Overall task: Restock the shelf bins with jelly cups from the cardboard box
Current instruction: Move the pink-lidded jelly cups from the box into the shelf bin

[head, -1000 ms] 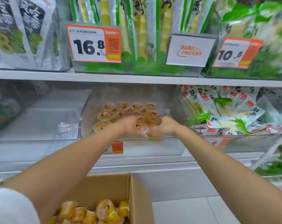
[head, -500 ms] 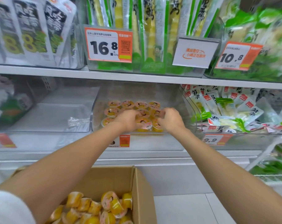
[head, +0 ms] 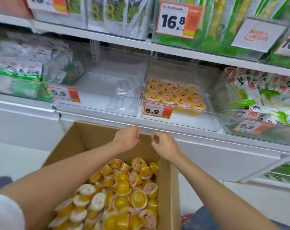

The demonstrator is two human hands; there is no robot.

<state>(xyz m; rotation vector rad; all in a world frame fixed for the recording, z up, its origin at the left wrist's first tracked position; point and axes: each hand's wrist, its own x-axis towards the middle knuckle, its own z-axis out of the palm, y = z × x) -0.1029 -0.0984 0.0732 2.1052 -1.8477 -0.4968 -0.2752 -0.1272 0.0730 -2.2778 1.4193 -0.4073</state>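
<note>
Change: compared with half a second ago, both our hands are out of the clear shelf bin (head: 210,118) and over the cardboard box (head: 92,136). Our view now tilts down toward the box.
Meaning: we judge one batch is placed and the next pick-up is starting. The bin holds a single layer, so much restocking remains.
Left hand (head: 126,136): it hovers over the box's far wall with the wrist dropped. The fingers are loosely curled and hold nothing.
Right hand (head: 164,145): it is just right of the left hand, near but apart. The fingers are loosely curled and also empty.
Jelly cups, shelved (head: 173,95): a neat patch sits behind the 6.9 price tag (head: 156,110).
Jelly cups, boxed (head: 124,188): a loose heap lies below our forearms.
Left neighbour bin (head: 97,98): we see only crumpled clear film inside.
</note>
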